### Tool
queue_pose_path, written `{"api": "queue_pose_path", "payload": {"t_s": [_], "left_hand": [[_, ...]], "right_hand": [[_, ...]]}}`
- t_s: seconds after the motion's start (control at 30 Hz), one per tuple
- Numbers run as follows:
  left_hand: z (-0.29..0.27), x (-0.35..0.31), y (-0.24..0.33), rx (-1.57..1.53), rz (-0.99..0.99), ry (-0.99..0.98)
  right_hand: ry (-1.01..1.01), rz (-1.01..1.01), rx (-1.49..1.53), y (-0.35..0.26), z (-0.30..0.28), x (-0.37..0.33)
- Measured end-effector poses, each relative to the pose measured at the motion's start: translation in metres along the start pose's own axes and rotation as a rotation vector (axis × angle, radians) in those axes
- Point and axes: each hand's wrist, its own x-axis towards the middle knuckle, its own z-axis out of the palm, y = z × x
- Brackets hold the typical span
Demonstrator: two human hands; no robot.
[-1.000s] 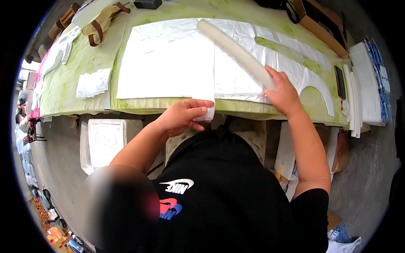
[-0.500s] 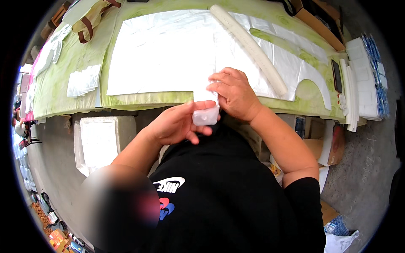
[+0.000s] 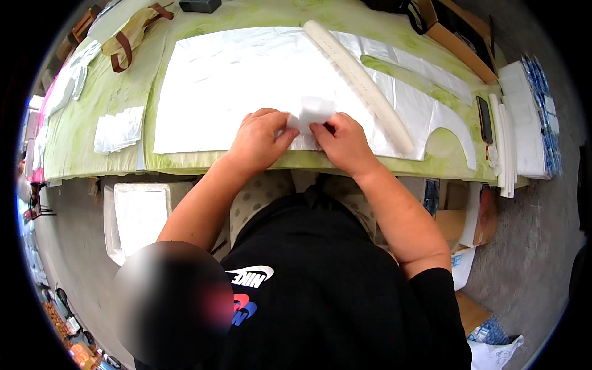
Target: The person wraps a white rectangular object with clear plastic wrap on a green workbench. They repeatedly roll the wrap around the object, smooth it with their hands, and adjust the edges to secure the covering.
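A small folded piece of thin white plastic (image 3: pixel 317 110) is held over the near edge of a large white plastic bag (image 3: pixel 228 86) laid flat on the table. My left hand (image 3: pixel 260 140) pinches its left side between thumb and fingers. On the other side, my right hand (image 3: pixel 346 143) grips it with thumb and curled fingers. The piece is slightly blurred and its lower part is hidden by my fingertips. Slanting across the large bag, to the right of my hands, lies a long off-white roll or tube (image 3: pixel 361 86).
A green patterned cloth (image 3: pixel 151 43) covers the table. Small white plastic pieces (image 3: pixel 120 131) lie at left, a phone (image 3: pixel 485 119) and thin white rolls (image 3: pixel 505 148) at right. A cardboard box (image 3: pixel 456 37) stands far right. Below the table's left edge sits a white-lined bin (image 3: pixel 145 206).
Both hands have moved up from in front of the table edge to over the large bag, carrying the white piece. My left hand's spread fingers have closed into a pinch.
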Motion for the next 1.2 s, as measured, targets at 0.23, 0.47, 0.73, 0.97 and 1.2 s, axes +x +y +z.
{"api": "queue_pose_path", "payload": {"t_s": [0.23,0.47,0.73,0.97,1.2], "left_hand": [[-0.001,0.004,0.014,-0.288,-0.262,0.019],[0.005,0.001,0.013,0.092,0.142,0.171],[0.011,0.022,0.013,0.394,0.034,-0.218],[0.002,0.005,0.017,0.333,0.099,-0.221],[-0.007,-0.009,0.016,0.230,0.194,-0.259]], "right_hand": [[-0.067,0.341,-0.206,-0.014,-0.001,0.030],[-0.166,0.341,-0.348,-0.013,-0.002,0.043],[-0.142,0.352,-0.283,-0.017,-0.002,0.036],[-0.194,0.316,0.066,-0.022,-0.015,-0.005],[0.062,-0.195,-0.126,-0.010,-0.027,-0.050]]}}
